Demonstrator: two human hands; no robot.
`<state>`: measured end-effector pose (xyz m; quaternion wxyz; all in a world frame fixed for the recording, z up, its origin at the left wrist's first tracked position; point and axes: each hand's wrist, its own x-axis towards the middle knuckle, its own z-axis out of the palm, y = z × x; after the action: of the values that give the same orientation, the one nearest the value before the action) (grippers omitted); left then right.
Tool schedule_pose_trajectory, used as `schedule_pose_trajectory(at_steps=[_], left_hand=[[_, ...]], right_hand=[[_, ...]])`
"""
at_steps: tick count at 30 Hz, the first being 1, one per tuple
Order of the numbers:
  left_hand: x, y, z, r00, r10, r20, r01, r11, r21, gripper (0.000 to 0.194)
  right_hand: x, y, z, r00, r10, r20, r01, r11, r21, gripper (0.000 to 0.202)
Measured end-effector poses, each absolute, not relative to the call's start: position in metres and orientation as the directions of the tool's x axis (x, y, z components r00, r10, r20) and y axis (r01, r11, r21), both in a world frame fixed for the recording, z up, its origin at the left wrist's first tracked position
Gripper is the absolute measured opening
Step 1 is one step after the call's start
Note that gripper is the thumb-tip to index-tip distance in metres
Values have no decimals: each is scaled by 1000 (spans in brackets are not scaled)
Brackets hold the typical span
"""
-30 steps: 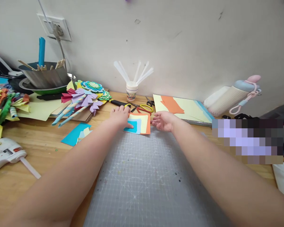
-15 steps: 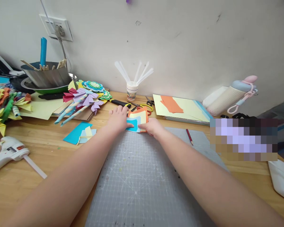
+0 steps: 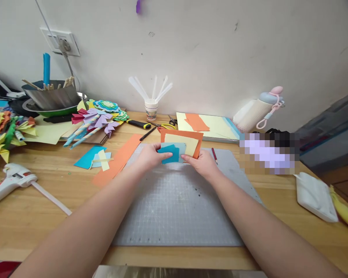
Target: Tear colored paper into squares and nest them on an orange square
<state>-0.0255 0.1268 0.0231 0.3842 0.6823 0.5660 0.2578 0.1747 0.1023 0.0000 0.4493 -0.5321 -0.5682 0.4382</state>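
A small stack of paper pieces is held up over the far part of the grey cutting mat [image 3: 188,208]. At its back is an orange sheet [image 3: 200,136], then a cream sheet [image 3: 188,141], a light blue piece [image 3: 183,148] and bright blue pieces [image 3: 169,153] in front. My left hand [image 3: 153,156] is closed on the stack's left side, thumb across the bright blue paper. My right hand [image 3: 202,161] pinches the right side, its thumb over the cream sheet. The fingers behind the paper are mostly hidden.
Orange strips [image 3: 123,158], blue scraps [image 3: 89,157] and a glue gun [image 3: 14,179] lie left. Behind are a black pen [image 3: 147,133], a cutter [image 3: 138,124], scissors [image 3: 165,126] and a paper cup [image 3: 151,109]. A red pencil [image 3: 214,155] lies right, near a paper pile [image 3: 220,129].
The paper stack is now raised and fanned wider between both hands. The view has shifted, and orange strips and a black pen now show beyond my left arm.
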Motion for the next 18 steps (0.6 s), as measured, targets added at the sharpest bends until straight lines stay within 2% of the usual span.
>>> schedule_pose_trajectory(at_steps=[3, 6, 12, 16, 18], left_hand=[[-17, 112, 21, 235, 970, -62, 528, -74, 846, 26], [-14, 105, 15, 208, 977, -38, 529, -80, 845, 22], [-13, 112, 1, 230, 973, 13, 536, -137, 833, 28], [-14, 119, -3, 215, 975, 59, 529, -168, 832, 34], [-18, 120, -3, 228, 971, 76, 528, -189, 828, 43]], right_hand=[[190, 94, -1, -13, 997, 80, 269, 80, -960, 29], [200, 91, -4, -9, 994, 105, 316, 102, -943, 30], [198, 93, -8, -10, 992, 128, 376, 123, -918, 23], [194, 95, -11, -9, 987, 159, 388, 150, -909, 26], [194, 96, -13, -21, 988, 154, 386, 150, -910, 29]])
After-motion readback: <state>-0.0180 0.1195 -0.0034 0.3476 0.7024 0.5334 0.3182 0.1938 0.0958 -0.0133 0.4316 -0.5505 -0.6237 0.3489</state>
